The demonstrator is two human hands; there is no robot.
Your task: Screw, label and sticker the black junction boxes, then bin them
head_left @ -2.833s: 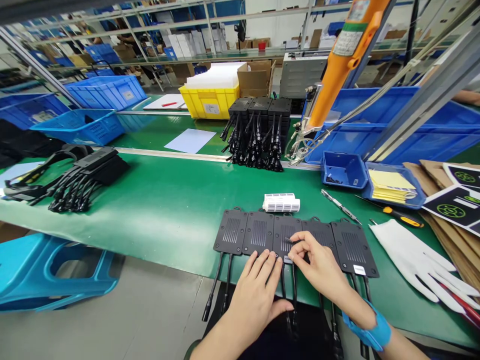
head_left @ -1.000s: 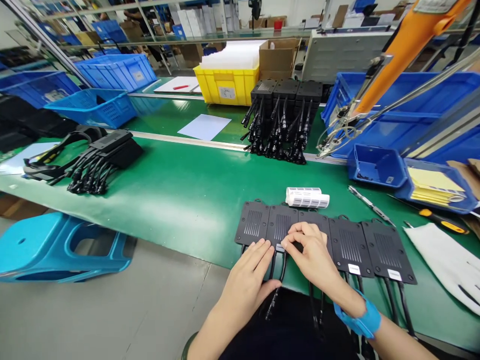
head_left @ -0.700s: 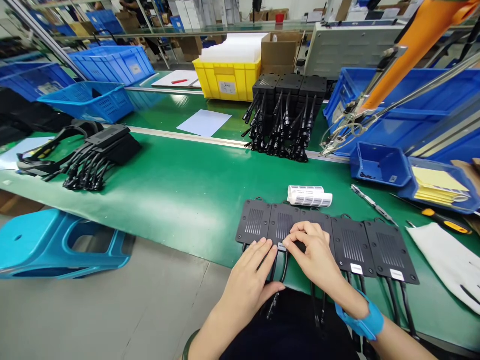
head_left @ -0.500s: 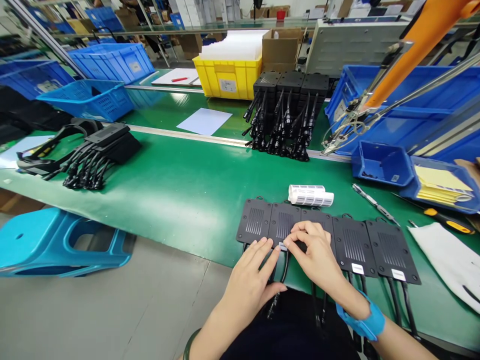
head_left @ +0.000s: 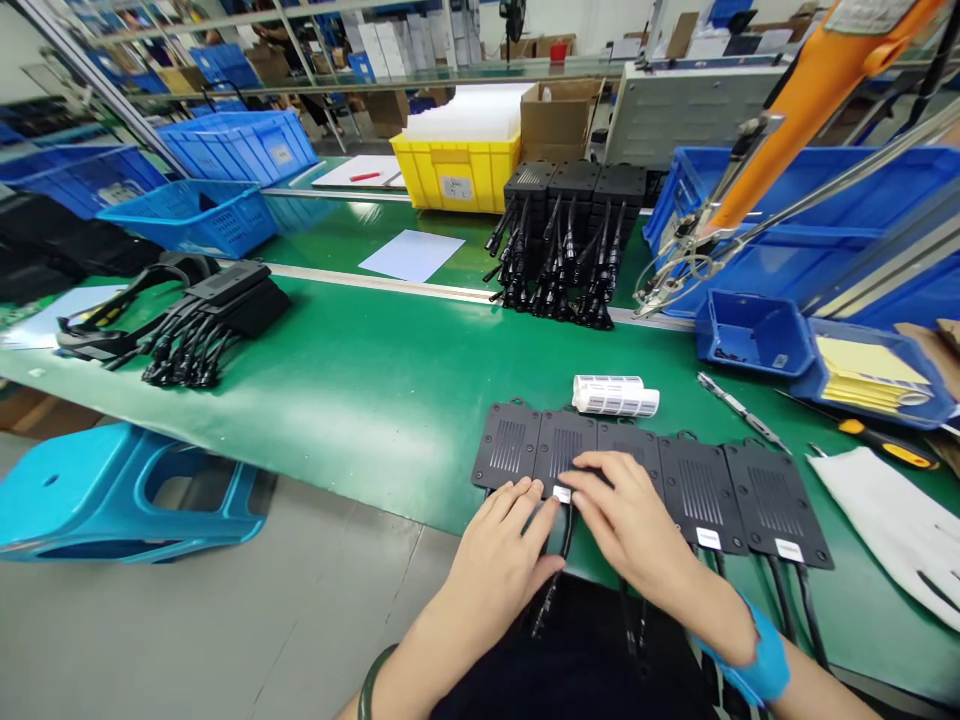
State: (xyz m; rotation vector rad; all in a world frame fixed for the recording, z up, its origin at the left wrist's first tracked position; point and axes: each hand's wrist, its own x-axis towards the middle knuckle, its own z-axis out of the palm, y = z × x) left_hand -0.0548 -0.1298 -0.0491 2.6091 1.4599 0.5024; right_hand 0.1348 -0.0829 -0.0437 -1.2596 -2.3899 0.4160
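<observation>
Several flat black boxes with vent slots lie in a row near the table's front edge, cables hanging toward me. On the second black box from the left (head_left: 568,440), a small white label (head_left: 561,494) sits at the lower edge. My left hand (head_left: 506,550) rests at the lower edges of the first two boxes, its fingers spread and holding nothing. My right hand (head_left: 619,510) touches the second box beside the label, fingers extended, nothing visible in them. Two boxes at the right, including the rightmost box (head_left: 772,490), bear white labels. A roll of labels (head_left: 615,396) lies behind the row.
Stacked black boxes with cables (head_left: 574,240) stand behind, near a yellow bin (head_left: 456,175). At right are a small blue bin (head_left: 754,335), a pen (head_left: 742,410), a screwdriver (head_left: 889,440) and a white glove (head_left: 892,520). More cabled boxes (head_left: 232,290) lie left.
The right hand's fingers have moved from a pinch at the label to lying straighter beside it. The label now lies flat on the box. The camera view has shifted slightly.
</observation>
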